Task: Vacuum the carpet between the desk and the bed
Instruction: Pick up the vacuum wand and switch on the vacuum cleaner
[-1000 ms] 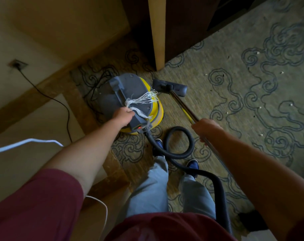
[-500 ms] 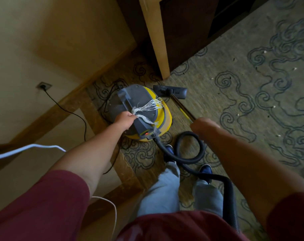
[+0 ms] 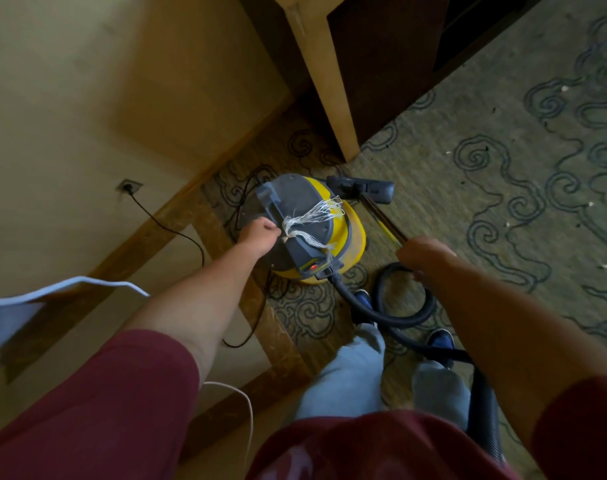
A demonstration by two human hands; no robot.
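The yellow canister vacuum (image 3: 324,233) sits on the carpet (image 3: 468,188) beside the desk leg (image 3: 324,81), my left hand (image 3: 257,233) gripping its handle, my right hand (image 3: 425,252) wrapped round the wand (image 3: 381,218), and the looped hose (image 3: 404,299) could snag my feet

Hands (image 3: 258,233) on vacuum (image 3: 316,226), wand (image 3: 385,223)

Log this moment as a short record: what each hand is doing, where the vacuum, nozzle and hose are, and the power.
left hand: grips the handle of the vacuum
right hand: grips the wand
vacuum: on the carpet beside the desk leg
nozzle: on carpet, just past the vacuum
hose: looped by the feet
cord: plugged into wall socket
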